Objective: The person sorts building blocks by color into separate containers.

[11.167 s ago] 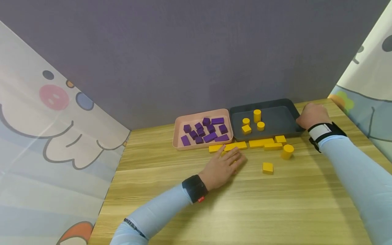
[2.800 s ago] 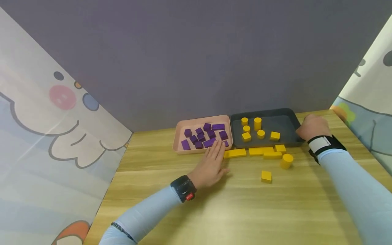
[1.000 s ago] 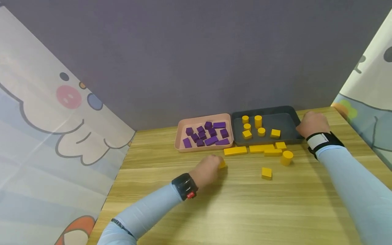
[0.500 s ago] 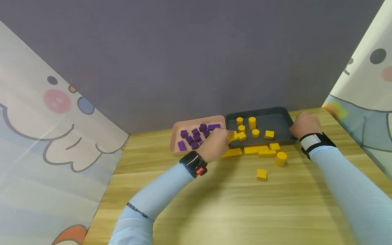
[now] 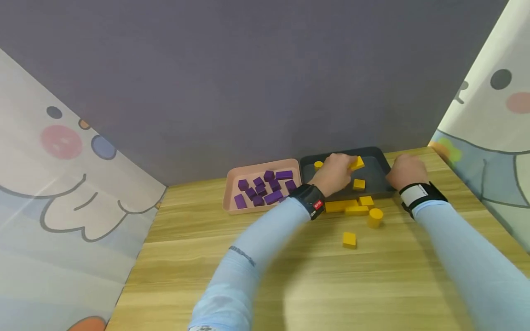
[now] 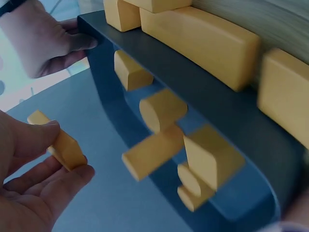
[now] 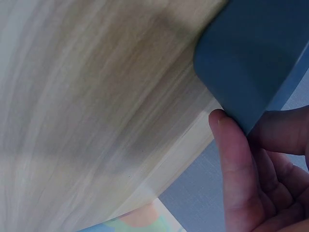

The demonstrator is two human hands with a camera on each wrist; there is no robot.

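Observation:
My left hand pinches a small yellow block between thumb and fingertips, above the dark grey tray. Inside that tray lie several yellow pieces, among them a square block and a short cylinder; the left hand covers others in the head view. At the tray's right end, my right hand grips the rim, and in the right wrist view its thumb and index finger hold the tray's corner.
Left of the dark tray stands a pink tray with several purple blocks. On the wooden table in front are a long yellow block, a yellow cylinder and a yellow square block. A grey wall rises behind.
The left hand has lifted the yellow block off the table in front of the pink tray and carried it right, over the dark tray. More yellow pieces lie there than at first. Right hand keeps its grip.

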